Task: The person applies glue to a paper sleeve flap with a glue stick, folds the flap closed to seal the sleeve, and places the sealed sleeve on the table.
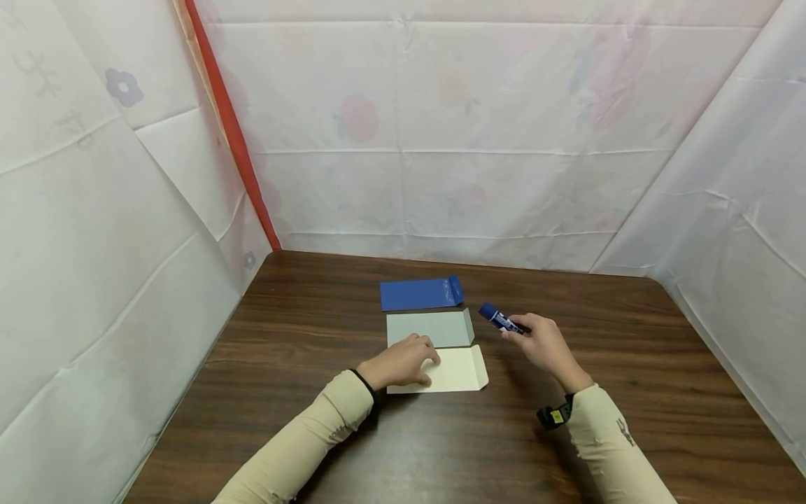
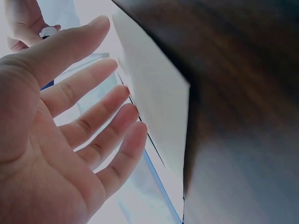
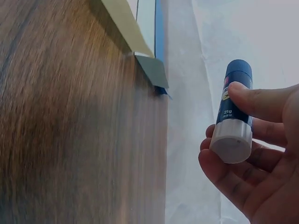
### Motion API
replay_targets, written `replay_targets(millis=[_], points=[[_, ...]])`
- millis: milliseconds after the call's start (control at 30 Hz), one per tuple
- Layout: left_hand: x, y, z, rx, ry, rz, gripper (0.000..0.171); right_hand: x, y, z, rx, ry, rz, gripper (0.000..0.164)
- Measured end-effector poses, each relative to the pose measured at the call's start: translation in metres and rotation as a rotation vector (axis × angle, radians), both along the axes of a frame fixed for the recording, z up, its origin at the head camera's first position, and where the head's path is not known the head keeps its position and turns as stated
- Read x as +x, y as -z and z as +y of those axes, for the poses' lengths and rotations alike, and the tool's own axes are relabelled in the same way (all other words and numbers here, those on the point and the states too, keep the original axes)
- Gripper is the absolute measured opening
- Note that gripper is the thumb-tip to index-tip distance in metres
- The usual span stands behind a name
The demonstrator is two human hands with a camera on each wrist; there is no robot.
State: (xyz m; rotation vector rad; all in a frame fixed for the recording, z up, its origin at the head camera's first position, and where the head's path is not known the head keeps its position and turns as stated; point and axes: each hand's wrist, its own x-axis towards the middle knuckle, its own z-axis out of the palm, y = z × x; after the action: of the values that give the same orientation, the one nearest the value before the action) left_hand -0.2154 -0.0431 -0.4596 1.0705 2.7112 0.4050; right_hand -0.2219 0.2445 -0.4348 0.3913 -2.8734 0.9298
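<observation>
Three paper envelopes lie in a column on the table, their flaps folded up on the right. The cream envelope (image 1: 458, 371) is nearest, the pale grey-green envelope (image 1: 428, 326) is in the middle, and the blue envelope (image 1: 412, 295) is farthest, with shiny patches by its flap. My left hand (image 1: 403, 360) is over the left part of the cream envelope, fingers spread and loosely bent; its fingertips come close to the paper in the left wrist view. Right of the envelopes, my right hand (image 1: 541, 343) holds a dark blue glue stick (image 3: 235, 100) with a white base between thumb and fingers, blue cap on.
The brown wooden table (image 1: 302, 434) runs up to white patterned cloth (image 1: 491, 140) at the back and both sides. A red strip (image 1: 233, 133) runs down the back left corner. A dark watch (image 1: 555, 416) is on the right wrist.
</observation>
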Motion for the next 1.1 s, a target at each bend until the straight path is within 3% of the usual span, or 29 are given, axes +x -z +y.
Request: replay_targets(millis=[300,733,1100], points=[[0.001,-0.003,-0.001,0.03,-0.043,-0.029,0.035,0.003,-0.004,-0.007,-0.044,-0.039,0.022,0.03],[-0.002,-0.007,0.001,0.189,-0.158,0.041,0.05,0.009,-0.01,-0.017,-0.069,-0.086,0.046,0.026],[-0.001,-0.009,0.004,0.314,-0.195,0.043,0.049,0.013,-0.009,-0.024,-0.062,-0.149,0.073,0.021]])
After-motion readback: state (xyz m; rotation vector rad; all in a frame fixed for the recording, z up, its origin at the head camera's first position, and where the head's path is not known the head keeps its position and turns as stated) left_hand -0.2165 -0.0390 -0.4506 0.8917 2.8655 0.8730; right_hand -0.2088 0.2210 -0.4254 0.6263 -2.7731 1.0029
